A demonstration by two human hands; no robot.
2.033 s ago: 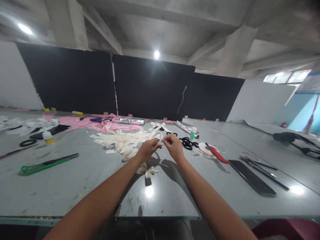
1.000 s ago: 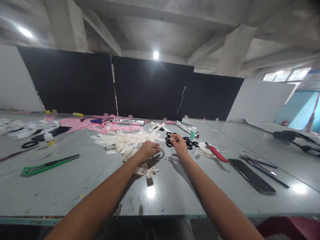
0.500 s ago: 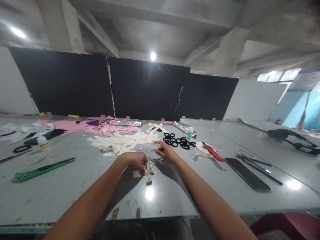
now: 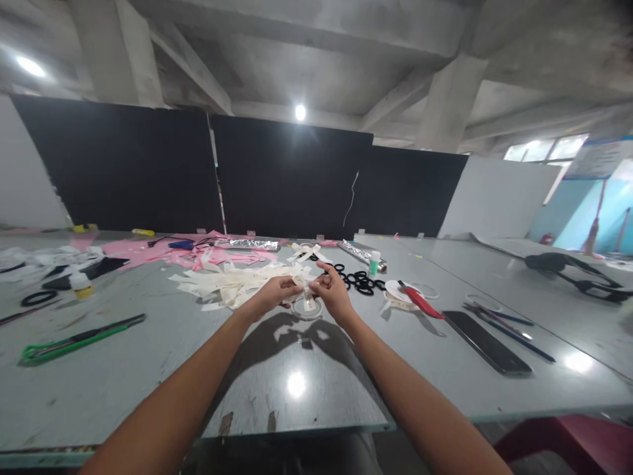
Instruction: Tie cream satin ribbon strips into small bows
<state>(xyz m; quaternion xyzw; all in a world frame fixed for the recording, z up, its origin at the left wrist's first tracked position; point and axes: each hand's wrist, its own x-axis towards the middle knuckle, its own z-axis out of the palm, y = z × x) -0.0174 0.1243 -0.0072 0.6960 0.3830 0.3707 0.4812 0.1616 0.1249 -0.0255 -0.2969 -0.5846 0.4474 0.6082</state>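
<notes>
Frame centre: your left hand (image 4: 273, 294) and right hand (image 4: 337, 297) pinch ribbon (image 4: 309, 303) between fingers (image 4: 295, 290) over the ring (image 4: 306, 318); likely adjusting step, next move needs steady tension

black panels (image 4: 291, 178) below concrete beams (image 4: 185, 69)

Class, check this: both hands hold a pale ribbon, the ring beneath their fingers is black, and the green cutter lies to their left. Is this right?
The ring is whitish, not black, as the head view shows. The left hand and right hand hold a pale ribbon, and the green cutter lies to their left.
</notes>
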